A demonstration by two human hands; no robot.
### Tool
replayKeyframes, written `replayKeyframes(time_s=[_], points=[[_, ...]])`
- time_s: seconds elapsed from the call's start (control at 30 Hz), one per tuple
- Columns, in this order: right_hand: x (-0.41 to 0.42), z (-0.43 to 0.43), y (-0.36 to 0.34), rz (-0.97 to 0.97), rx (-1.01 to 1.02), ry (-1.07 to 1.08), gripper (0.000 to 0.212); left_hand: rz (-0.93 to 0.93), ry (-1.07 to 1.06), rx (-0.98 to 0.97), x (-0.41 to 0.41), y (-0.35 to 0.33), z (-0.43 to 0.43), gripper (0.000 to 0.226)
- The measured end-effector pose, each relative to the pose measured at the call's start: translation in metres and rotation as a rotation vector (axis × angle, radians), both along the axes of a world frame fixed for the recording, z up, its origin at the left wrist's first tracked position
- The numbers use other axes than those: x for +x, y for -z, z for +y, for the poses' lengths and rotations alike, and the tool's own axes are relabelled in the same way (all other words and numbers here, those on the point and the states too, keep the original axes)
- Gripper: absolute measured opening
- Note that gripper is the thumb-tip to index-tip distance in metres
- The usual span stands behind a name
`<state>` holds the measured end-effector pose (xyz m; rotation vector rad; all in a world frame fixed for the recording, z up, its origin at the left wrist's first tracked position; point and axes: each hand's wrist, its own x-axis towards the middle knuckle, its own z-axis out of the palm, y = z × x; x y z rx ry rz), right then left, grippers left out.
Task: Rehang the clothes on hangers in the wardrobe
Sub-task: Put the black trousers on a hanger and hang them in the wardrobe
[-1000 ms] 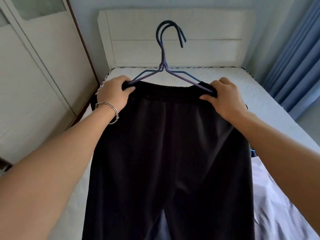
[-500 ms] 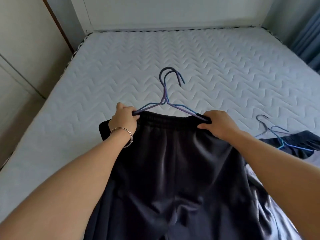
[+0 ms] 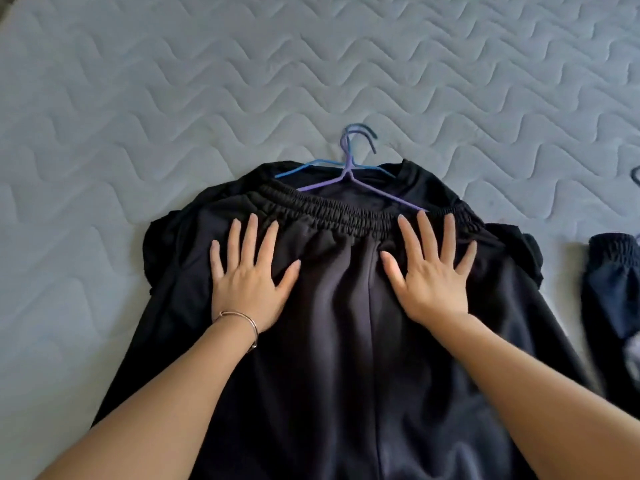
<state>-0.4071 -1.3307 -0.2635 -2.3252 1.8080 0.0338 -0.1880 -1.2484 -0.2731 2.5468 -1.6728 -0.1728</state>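
Black trousers (image 3: 343, 323) with an elastic waistband lie flat on the mattress (image 3: 138, 98), on top of another black garment (image 3: 426, 181). Two wire hangers, one purple (image 3: 349, 173) and one blue (image 3: 304, 167), stick out above the waistband with their hooks pointing away from me. My left hand (image 3: 247, 271), with a bracelet on the wrist, rests flat on the trousers just below the waistband, fingers spread. On the right side my right hand (image 3: 431, 271) presses flat the same way. Neither hand grips anything.
A dark blue garment (image 3: 613, 289) lies at the right edge of the mattress, with a bit of light cloth below it. A dark hook shows at the far right edge. Quilted white mattress surface stretches ahead and to the left.
The trousers and hangers went from being held up by both hands to lying on the mattress. Both hands let go of the waistband and now lie flat on the cloth.
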Motion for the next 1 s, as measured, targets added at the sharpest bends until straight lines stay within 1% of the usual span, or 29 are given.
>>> replayKeyframes(time_s=[0.13, 0.27, 0.33, 0.4, 0.43, 0.47, 0.53, 0.57, 0.6, 0.67, 0.73, 0.77, 0.87, 0.93, 1.0], points=[[0.001, -0.003, -0.005, -0.002, 0.052, -0.005, 0.071, -0.007, -0.008, -0.004, -0.001, 0.000, -0.001, 0.078], [-0.002, -0.013, -0.016, -0.064, 0.199, -0.016, 0.062, -0.015, -0.010, 0.057, -0.001, -0.005, -0.005, 0.071], [-0.003, -0.018, -0.027, -0.109, 0.289, -0.004, 0.060, 0.012, -0.039, 0.114, -0.007, -0.013, -0.006, 0.066], [-0.001, -0.022, -0.042, -0.137, 0.352, 0.025, 0.057, 0.080, -0.024, 0.069, -0.026, -0.024, 0.003, 0.070], [0.000, -0.024, -0.050, -0.145, 0.345, 0.044, 0.053, 0.118, 0.033, 0.032, -0.039, -0.030, 0.013, 0.073], [0.000, -0.026, -0.057, -0.150, 0.296, 0.063, 0.049, 0.114, 0.130, 0.023, -0.052, -0.030, 0.026, 0.074], [0.002, -0.031, -0.067, -0.133, 0.123, 0.083, 0.042, 0.019, 0.289, 0.062, -0.067, -0.021, 0.047, 0.068], [0.004, -0.035, -0.070, -0.117, 0.079, 0.082, 0.044, -0.009, 0.302, 0.096, -0.067, -0.016, 0.052, 0.065], [0.006, -0.039, -0.070, -0.098, 0.090, 0.074, 0.050, -0.026, 0.291, 0.112, -0.066, -0.013, 0.054, 0.061], [0.013, -0.047, -0.069, -0.065, 0.228, 0.065, 0.061, -0.058, 0.269, 0.073, -0.065, -0.004, 0.052, 0.060], [0.021, -0.052, -0.068, -0.076, 0.336, 0.090, 0.062, -0.060, 0.265, 0.052, -0.065, -0.002, 0.052, 0.061], [0.023, -0.055, -0.067, -0.099, 0.341, 0.119, 0.059, -0.055, 0.264, 0.041, -0.066, -0.001, 0.052, 0.061], [0.022, -0.056, -0.070, -0.147, 0.230, 0.166, 0.041, -0.049, 0.276, 0.029, -0.065, 0.000, 0.050, 0.058], [0.017, -0.050, -0.081, -0.148, 0.096, 0.113, 0.031, -0.041, 0.273, 0.026, -0.065, 0.000, 0.050, 0.055], [0.007, -0.038, -0.099, -0.149, -0.006, 0.043, 0.028, -0.002, 0.254, 0.072, -0.068, -0.006, 0.051, 0.056]])
